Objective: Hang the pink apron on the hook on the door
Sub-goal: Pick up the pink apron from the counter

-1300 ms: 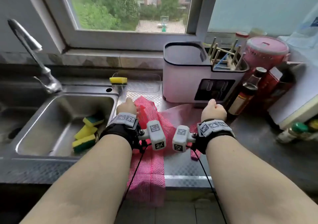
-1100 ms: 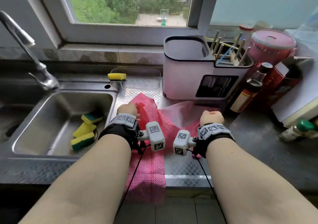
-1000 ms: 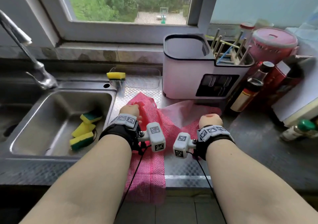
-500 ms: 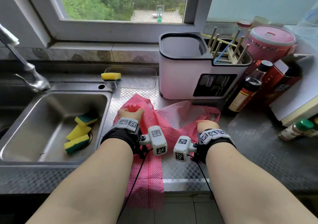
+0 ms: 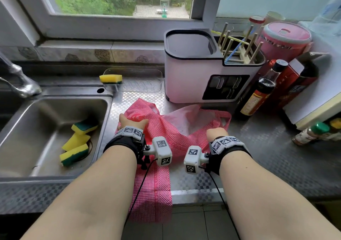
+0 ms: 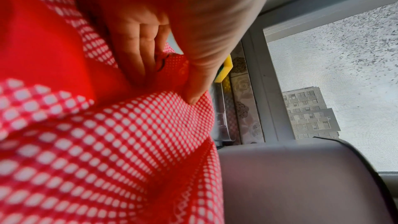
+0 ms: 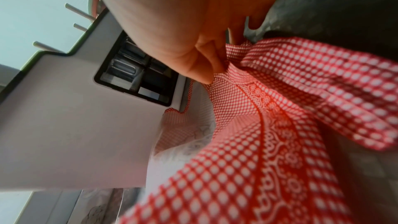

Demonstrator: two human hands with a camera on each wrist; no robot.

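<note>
Pink apron (image 5: 166,134): lies crumpled on the steel counter (image 5: 276,153) between the sink (image 5: 46,129) and the bottles, its long axis running from the person outward.
Near end: a long checked panel drapes over the counter's front edge and hangs down toward the floor (this is the part that will trail when the cloth comes up).
Left hand (image 5: 132,121): sits on the bunched upper edge on the sink side; the left wrist view shows the thumb (image 6: 193,77) pressed down on the fabric with the fingers (image 6: 133,54) tucked into the fold behind it, so it pinches the apron.
Right hand (image 5: 215,133): sits on the upper edge on the bottle side; the right wrist view shows the thumb tip (image 7: 202,72) and curled fingers gathering a twisted corner, so it also pinches the apron.
Between the grips: the paler inner face of the bib rises in a loose fold, and a strap loop (image 5: 224,118) lies just beyond the right hand, nearer to it than to the left.
Far side: a white utensil holder (image 5: 193,79) stands just behind the cloth.
Hook and door: not in view, so my judgement is that the apron must be lifted clear and carried away from this counter, hanging lengthwise below both grips.
</note>
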